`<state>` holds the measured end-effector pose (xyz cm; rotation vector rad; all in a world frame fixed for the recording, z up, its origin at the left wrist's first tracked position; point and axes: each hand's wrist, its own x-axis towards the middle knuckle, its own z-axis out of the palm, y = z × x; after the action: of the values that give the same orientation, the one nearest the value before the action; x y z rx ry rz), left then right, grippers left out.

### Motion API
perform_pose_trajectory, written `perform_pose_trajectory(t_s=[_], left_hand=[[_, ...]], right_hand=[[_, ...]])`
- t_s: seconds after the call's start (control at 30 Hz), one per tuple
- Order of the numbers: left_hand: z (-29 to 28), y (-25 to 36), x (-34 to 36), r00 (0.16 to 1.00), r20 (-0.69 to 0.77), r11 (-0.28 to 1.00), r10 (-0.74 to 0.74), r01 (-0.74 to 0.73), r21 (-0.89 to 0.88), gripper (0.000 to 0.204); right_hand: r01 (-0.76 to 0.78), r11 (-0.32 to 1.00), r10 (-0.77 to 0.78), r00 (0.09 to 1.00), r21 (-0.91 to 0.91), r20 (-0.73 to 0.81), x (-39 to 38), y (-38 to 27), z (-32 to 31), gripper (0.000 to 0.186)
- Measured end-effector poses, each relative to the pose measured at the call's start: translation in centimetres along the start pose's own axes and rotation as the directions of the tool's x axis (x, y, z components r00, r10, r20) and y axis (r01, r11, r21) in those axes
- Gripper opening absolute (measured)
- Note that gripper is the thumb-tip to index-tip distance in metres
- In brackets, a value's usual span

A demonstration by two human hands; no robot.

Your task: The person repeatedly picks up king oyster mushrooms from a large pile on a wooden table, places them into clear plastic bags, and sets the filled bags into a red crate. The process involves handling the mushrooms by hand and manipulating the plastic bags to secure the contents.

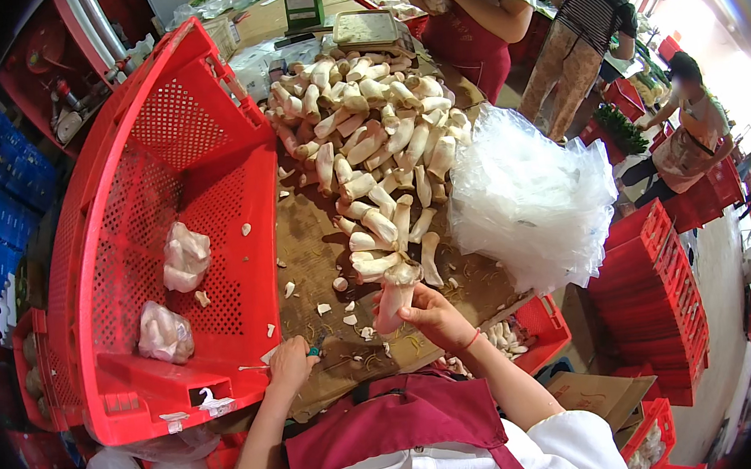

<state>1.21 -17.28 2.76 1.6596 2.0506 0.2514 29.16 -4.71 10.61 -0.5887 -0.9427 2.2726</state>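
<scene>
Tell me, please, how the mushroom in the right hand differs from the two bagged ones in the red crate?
The held mushroom is bare and gripped upright by the right hand over the board; the bagged mushrooms are wrapped in clear plastic and lie loose in the red crate. Both look pale and thick-stemmed.

A brown cardboard-covered worktable fills the frame's centre. On it lie a heap of king oyster mushrooms at upper centre, a pile of clear plastic bags to the right, a tilted red crate on the left, and scattered mushroom trimmings.
</scene>
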Motion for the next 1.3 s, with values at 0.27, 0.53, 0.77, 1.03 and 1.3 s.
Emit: perform_pose_trajectory(t_s=[0.27,0.53,0.77,1.03,1.3], left_hand=[[-0.6,0.6,-0.1,0.996,0.018,0.996,0.091,-0.091,-0.023,0.020],[-5.3,8.9,1.0,0.981,-0.178,0.843,-0.076,-0.032,-0.536,0.022],[-5.0,11.4,2.7,0.810,-0.513,0.918,0.286,-0.386,-0.097,0.016],[-5.2,12.6,3.2,0.697,-0.428,0.818,0.575,-0.500,0.284,0.022],[-2.8,7.2,4.3,0.832,-0.448,0.943,0.327,-0.259,0.208,0.012]], right_hand=[[0.061,0.955,-0.084,0.994,-0.291,-0.067,-0.1,0.7,-0.4,0.048],[-0.122,0.917,0.047,0.979,-0.380,-0.200,-0.4,0.2,0.7,0.046],[-0.159,0.882,0.063,0.973,-0.443,-0.224,-0.5,0.4,0.8,0.047],[-0.231,0.871,0.126,0.958,-0.434,-0.257,-0.6,0.1,1.6,0.043],[-0.260,0.875,0.192,0.961,-0.409,-0.200,-1.3,0.1,2.0,0.041]])
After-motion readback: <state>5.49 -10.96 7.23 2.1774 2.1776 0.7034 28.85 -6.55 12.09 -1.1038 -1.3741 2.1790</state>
